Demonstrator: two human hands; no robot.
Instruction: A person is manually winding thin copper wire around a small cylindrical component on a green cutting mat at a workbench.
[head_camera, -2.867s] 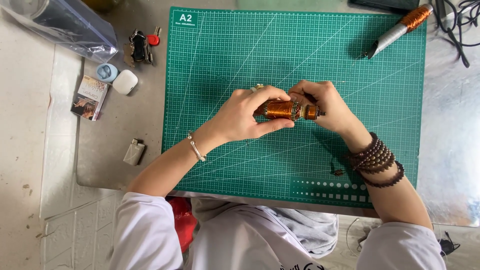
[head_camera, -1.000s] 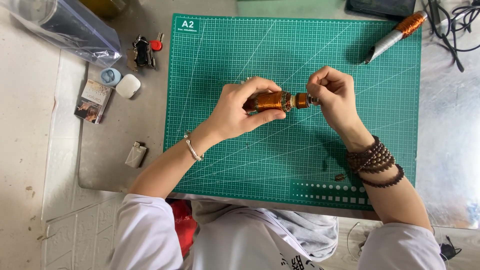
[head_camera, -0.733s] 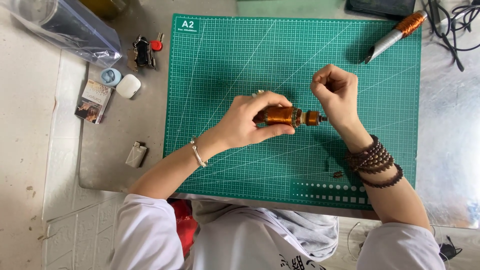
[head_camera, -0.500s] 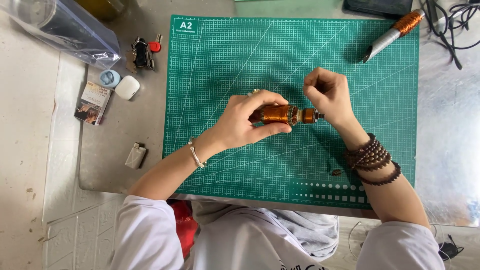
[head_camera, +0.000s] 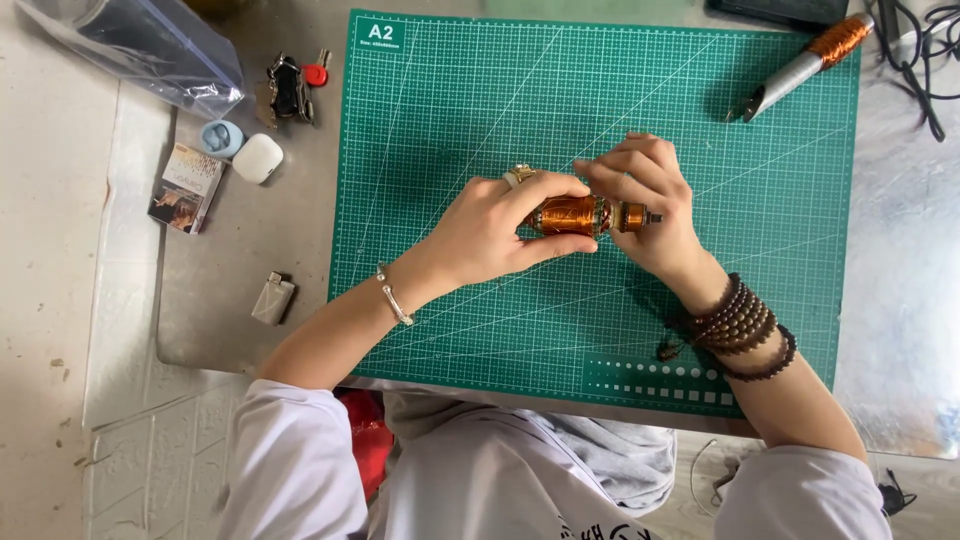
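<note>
Both hands on a copper-wound motor armature, mid-frame over the green cutting mat (head_camera: 450, 120)

Left hand (head_camera: 490, 235) is closed round the armature (head_camera: 572, 215), held level just above the mat; right hand (head_camera: 650, 205) pinches fingertips at its shaft end, seemingly working the winding there; steady fine fingerwork needed; beyond, a copper-wrapped tool (head_camera: 800, 65) upper right; keys (head_camera: 290, 85) upper left.

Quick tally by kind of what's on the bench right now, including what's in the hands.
Copper-wound parts: 2 – the rotor gripped by the left hand with the right hand at its end, and the tool on the mat
Cutting mat: 1
Earbud cases: 2
Key bunch: 1
Small box: 1
Lighter: 1
Plastic bag: 1
Total: 9
</note>
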